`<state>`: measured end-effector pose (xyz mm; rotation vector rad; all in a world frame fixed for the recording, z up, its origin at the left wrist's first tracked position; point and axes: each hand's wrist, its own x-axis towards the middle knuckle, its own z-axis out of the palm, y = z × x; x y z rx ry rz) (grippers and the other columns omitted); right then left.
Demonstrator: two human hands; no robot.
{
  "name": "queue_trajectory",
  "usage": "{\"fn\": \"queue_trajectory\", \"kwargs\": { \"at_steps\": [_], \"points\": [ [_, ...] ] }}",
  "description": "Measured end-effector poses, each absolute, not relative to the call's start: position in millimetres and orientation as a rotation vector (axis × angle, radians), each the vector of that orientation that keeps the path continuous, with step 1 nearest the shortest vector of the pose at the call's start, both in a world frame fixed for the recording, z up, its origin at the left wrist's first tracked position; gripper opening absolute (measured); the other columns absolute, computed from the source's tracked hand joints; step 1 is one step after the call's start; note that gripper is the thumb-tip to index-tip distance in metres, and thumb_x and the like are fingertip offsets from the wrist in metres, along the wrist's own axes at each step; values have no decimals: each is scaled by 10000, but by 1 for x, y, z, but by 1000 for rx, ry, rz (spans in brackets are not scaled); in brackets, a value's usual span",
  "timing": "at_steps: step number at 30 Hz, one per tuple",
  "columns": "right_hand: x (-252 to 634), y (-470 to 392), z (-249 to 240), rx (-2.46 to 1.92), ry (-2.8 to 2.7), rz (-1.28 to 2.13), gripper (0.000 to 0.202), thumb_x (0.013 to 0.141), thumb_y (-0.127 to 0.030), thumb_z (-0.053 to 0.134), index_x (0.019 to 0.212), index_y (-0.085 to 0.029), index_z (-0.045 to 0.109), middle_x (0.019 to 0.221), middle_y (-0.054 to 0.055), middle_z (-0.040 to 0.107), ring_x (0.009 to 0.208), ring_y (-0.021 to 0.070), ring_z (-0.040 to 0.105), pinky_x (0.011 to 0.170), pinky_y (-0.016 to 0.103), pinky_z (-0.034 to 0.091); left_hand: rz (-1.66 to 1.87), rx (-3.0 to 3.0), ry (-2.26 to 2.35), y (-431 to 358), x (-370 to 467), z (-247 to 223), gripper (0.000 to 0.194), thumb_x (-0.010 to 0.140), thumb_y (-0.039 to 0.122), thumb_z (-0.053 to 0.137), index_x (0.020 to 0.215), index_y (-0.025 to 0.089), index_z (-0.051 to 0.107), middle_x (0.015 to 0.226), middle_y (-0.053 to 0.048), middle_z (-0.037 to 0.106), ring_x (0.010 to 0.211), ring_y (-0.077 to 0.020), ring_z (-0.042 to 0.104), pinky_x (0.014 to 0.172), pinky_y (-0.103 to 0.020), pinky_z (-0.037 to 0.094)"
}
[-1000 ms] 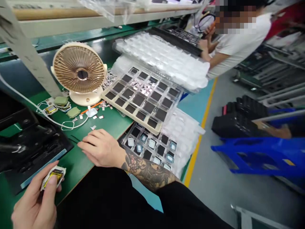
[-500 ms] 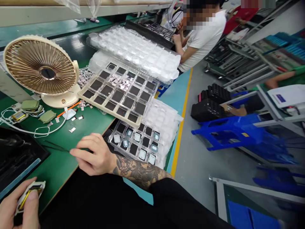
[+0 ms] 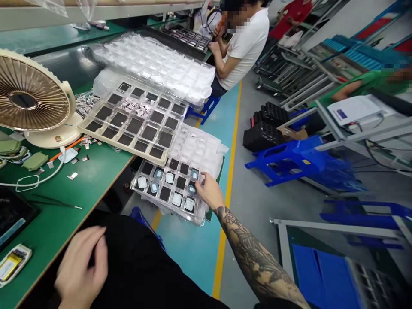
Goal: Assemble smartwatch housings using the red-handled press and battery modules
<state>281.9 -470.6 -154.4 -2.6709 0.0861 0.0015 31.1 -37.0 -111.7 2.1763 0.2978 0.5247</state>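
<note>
My right hand (image 3: 210, 191) reaches over the lower clear tray (image 3: 151, 199), its thumb and finger slightly apart beside a small blue-rimmed casing (image 3: 192, 188) in a right-hand compartment. Whether the fingertips touch that casing I cannot tell. Several white and pale blue casings lie in this tray's dark compartments, among them a white casing (image 3: 177, 198). Loosely bent and a little blurred, my left hand (image 3: 82, 264) hovers by the bench edge with nothing visible in it. A white casing with a yellow battery (image 3: 11, 266) lies on the bench. Black tweezers (image 3: 56, 201) rest on the green top.
A larger tray (image 3: 128, 148) with dark compartments overhangs the bench edge. Behind it lies a stack of clear plastic trays (image 3: 154, 64). A desk fan (image 3: 51, 133) stands at left. A co-worker in white sits beyond; blue stools (image 3: 286, 159) stand at right.
My right hand has let go of the tweezers and moved right to the lower tray. My left hand has put down the battery casing and drawn right, off the bench. The view has swung right.
</note>
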Motion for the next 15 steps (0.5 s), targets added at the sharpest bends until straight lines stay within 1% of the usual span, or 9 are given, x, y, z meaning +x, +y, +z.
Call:
{"fn": "queue_trajectory", "kwargs": {
  "at_steps": [1, 3, 4, 6, 9, 10, 12, 14, 15],
  "points": [
    [279, -474, -161, -2650, 134, 33, 559, 974, -347, 636, 1487, -125, 623, 1019, 115, 706, 909, 268, 620, 911, 374, 490, 409, 2177, 286, -55, 58, -119, 294, 1000, 351, 729, 1285, 325, 800, 1285, -115, 824, 1175, -357, 793, 1111, -539, 626],
    [274, -476, -171, -2586, 207, 50, 648, 961, -366, 646, 1565, -145, 568, 983, 87, 716, 894, 260, 624, 911, 365, 490, 182, 2132, 317, -83, 111, -140, 429, 1061, 450, 612, 1424, 255, 729, 1439, -170, 752, 1296, -357, 739, 1128, -531, 613],
    [273, -476, -174, -2543, 242, 36, 681, 949, -384, 648, 1578, -141, 557, 970, 80, 718, 895, 259, 629, 917, 368, 498, 143, 2123, 344, -92, 135, -151, 507, 1066, 481, 598, 1489, 215, 685, 1505, -197, 710, 1321, -358, 722, 1130, -525, 610],
    [271, -475, -176, -2435, 322, -15, 719, 919, -453, 647, 1547, -109, 578, 948, 74, 716, 883, 256, 637, 916, 382, 526, 88, 2104, 371, -102, 169, -170, 524, 1045, 459, 620, 1474, 164, 687, 1447, -213, 728, 1249, -345, 749, 1123, -506, 613],
    [271, -475, -173, -2212, 404, -65, 772, 892, -604, 632, 1463, -85, 628, 956, 75, 724, 839, 235, 653, 840, 383, 579, 61, 2080, 411, -107, 191, -184, 404, 1041, 408, 624, 1339, 169, 757, 1290, -175, 787, 1133, -315, 782, 1088, -460, 624],
    [272, -476, -173, -2129, 413, -61, 801, 887, -651, 631, 1461, -93, 630, 955, 69, 728, 817, 225, 657, 792, 371, 589, 58, 2072, 430, -108, 194, -186, 390, 1057, 411, 610, 1332, 180, 762, 1271, -159, 799, 1131, -309, 787, 1083, -446, 623],
    [274, -479, -171, -1972, 422, -37, 873, 864, -726, 660, 1491, -121, 616, 934, 44, 731, 757, 204, 650, 687, 339, 588, 47, 2058, 478, -110, 197, -187, 412, 1107, 434, 555, 1389, 200, 744, 1303, -141, 813, 1173, -304, 790, 1087, -429, 616],
    [276, -488, -169, -1846, 444, -15, 948, 810, -768, 729, 1518, -151, 609, 891, 19, 727, 685, 183, 621, 602, 313, 568, 14, 2048, 523, -112, 203, -188, 426, 1152, 436, 492, 1426, 212, 730, 1368, -137, 813, 1241, -304, 785, 1103, -424, 605],
    [278, -494, -167, -1797, 462, -10, 977, 773, -774, 773, 1519, -163, 616, 876, 11, 727, 656, 173, 605, 573, 302, 558, -15, 2046, 536, -112, 207, -188, 414, 1165, 421, 478, 1411, 215, 739, 1385, -136, 813, 1268, -304, 781, 1111, -422, 599]
  ]
}}
